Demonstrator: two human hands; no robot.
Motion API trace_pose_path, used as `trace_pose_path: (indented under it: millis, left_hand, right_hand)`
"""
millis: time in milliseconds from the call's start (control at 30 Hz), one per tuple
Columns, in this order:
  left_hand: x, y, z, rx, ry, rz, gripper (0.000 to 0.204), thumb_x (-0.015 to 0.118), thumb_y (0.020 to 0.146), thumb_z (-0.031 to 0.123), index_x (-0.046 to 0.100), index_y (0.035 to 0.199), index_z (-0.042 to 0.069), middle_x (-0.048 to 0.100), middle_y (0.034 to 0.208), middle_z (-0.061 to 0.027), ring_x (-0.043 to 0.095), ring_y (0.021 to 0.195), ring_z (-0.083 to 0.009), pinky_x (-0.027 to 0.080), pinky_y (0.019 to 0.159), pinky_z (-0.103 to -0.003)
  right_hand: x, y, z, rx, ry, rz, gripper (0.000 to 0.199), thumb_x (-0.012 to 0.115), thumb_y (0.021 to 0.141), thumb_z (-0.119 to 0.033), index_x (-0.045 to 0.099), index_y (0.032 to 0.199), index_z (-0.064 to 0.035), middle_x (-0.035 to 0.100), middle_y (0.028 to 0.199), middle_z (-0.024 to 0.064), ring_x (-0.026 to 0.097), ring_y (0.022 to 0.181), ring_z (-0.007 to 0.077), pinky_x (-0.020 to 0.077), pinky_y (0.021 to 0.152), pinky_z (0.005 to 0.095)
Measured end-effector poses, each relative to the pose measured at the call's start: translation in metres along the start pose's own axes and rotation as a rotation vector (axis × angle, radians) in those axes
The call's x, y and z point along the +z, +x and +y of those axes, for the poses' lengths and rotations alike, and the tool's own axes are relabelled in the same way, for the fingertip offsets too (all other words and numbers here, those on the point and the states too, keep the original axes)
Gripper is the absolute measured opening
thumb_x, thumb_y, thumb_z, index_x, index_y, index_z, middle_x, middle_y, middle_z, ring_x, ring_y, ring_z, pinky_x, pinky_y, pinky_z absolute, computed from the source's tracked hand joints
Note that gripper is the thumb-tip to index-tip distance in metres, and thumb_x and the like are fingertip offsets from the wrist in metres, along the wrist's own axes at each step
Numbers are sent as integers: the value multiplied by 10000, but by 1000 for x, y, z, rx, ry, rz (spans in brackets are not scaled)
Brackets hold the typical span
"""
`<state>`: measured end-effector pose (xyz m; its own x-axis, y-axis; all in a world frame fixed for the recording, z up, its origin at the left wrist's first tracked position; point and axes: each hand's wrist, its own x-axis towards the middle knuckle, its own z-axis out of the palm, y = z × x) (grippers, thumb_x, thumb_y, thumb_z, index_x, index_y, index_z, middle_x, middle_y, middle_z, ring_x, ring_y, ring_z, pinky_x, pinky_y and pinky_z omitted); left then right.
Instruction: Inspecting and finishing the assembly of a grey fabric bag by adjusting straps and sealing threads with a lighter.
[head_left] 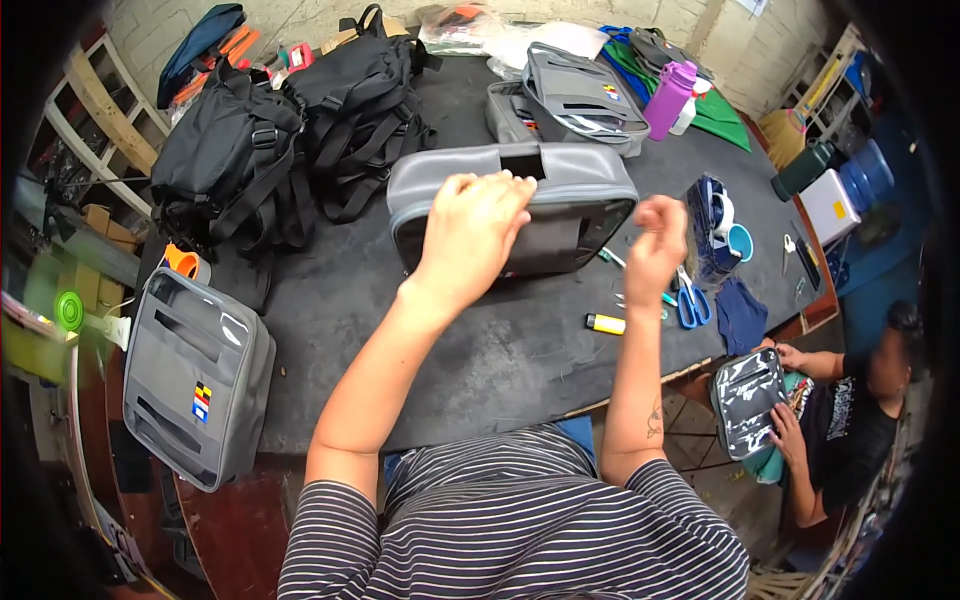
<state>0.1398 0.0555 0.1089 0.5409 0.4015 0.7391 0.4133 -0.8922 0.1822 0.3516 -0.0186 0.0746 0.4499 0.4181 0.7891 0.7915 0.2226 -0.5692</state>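
Note:
In front of me a grey zippered bag (410, 185) stands on the dark table, its dark panel towards me. My left hand (470, 230) is closed over its upper edge, beside a dark gap in the top. Just off the bag's right corner is my right hand (657, 240), its fingers curled closed. Whatever lies in that curl, if anything, is too small or hidden to make out. Below it on the table are blue-handled scissors (690, 305) and a yellow-and-black utensil (606, 323).
Black backpacks (235, 150) crowd the far left. A similar grey bag (185, 370) sits at the table's left edge; others (580, 95) are stacked at the back. A purple bottle (670, 100) and a tape holder (712, 225) stand rightward. At right, a co-worker holds a clear-fronted bag (750, 400).

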Motion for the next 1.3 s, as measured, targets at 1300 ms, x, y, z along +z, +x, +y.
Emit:
trace_pose_path:
  millis: [1300]
  left_hand:
    - [34, 36, 16, 87, -163, 41, 287, 715, 736, 106, 648, 1014, 77, 638, 952, -80, 565, 1070, -286, 409, 931, -407]
  right_hand:
    - [-96, -87, 81, 191, -593, -574, 308, 720, 676, 6, 638, 962, -75, 594, 941, 85, 539, 952, 299, 404, 859, 407]
